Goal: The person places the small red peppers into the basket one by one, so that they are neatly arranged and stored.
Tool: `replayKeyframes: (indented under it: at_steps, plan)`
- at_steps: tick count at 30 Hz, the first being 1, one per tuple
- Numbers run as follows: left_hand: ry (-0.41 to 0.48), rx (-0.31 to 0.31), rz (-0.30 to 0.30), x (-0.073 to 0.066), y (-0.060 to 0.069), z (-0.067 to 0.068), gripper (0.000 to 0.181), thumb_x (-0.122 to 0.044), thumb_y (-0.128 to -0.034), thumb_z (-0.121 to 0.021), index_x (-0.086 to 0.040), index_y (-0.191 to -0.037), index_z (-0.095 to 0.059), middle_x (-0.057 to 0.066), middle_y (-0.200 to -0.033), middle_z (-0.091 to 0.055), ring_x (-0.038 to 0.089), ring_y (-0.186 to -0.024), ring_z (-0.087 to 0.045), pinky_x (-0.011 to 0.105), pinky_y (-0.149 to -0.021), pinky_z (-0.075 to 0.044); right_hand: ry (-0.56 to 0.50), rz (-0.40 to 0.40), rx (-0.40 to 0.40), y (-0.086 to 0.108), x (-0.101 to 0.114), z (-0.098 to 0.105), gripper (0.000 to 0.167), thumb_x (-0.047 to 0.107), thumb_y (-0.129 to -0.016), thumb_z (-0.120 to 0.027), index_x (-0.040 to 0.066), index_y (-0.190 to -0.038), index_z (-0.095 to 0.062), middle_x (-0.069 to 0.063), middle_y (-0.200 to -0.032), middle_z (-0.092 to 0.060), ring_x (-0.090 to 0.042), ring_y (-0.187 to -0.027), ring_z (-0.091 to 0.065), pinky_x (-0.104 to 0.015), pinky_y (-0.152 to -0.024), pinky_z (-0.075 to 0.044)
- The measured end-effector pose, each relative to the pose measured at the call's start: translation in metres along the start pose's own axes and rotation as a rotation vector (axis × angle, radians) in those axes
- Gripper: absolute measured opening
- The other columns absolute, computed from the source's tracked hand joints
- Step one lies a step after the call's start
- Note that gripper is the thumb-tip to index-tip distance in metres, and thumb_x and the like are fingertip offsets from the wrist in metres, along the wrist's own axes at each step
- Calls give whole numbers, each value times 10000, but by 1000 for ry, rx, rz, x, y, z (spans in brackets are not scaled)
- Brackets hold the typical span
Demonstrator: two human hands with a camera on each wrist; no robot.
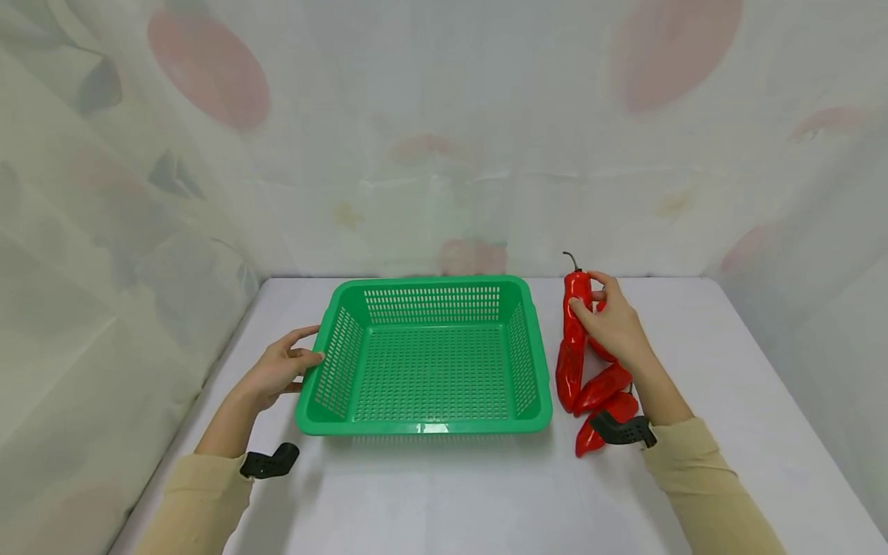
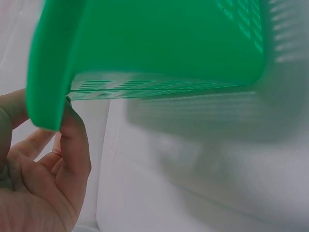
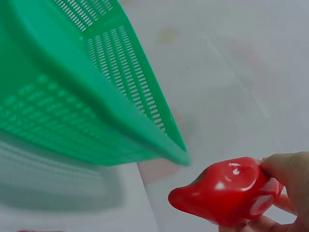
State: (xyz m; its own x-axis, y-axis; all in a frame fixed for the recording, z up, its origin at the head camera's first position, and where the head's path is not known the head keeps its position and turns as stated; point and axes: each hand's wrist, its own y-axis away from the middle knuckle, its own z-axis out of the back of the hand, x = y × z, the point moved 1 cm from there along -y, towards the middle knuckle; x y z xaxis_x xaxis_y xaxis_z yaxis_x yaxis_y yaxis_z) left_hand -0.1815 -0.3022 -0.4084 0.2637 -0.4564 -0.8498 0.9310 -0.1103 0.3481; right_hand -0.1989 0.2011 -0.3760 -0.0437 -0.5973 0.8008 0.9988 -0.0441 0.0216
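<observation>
In the head view a green plastic basket (image 1: 423, 428) with slotted walls stands on the table, nothing in it. My left hand (image 1: 276, 368) pinches its left rim, thumb over the edge and fingers beneath; the left wrist view shows the rim (image 2: 48, 72) between them. To the right of the basket, my right hand (image 1: 613, 320) holds a long red chili pepper (image 1: 577, 289) by its upper part, stem upward. In the right wrist view that pepper (image 3: 227, 188) points its tip toward the basket. Several more red peppers (image 1: 603, 388) lie on the table below the right hand.
The white table (image 1: 430, 493) runs under everything. A pale curtain (image 1: 430, 208) with faded red patches hangs behind it, and cloth walls rise at left and right. Black straps (image 1: 270, 462) sit at both wrists, by the beige sleeves.
</observation>
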Motion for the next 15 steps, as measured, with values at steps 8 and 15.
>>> replayKeyframes:
  at_steps: [8,15]
  plan:
    - [3,-1,2,0,0,0,675,-250,-932,-546,-199,-1482,-159,153,-1075,-563,222,-847,-602,404,-747,-526,-38,27,28,-4,17,-16,700,363,-896,-555,174,-1458,-185,-196,-1278,-428,-329,-958,-557,-388,-686,-553]
    - [6,-5,2,-2,0,-1,668,-239,-933,-543,-197,-1481,-163,152,-1066,-567,223,-839,-605,394,-732,-529,-58,55,55,-9,31,-31,708,297,-891,-584,161,-1457,-180,-197,-1274,-442,-331,-904,-598,-378,-680,-558]
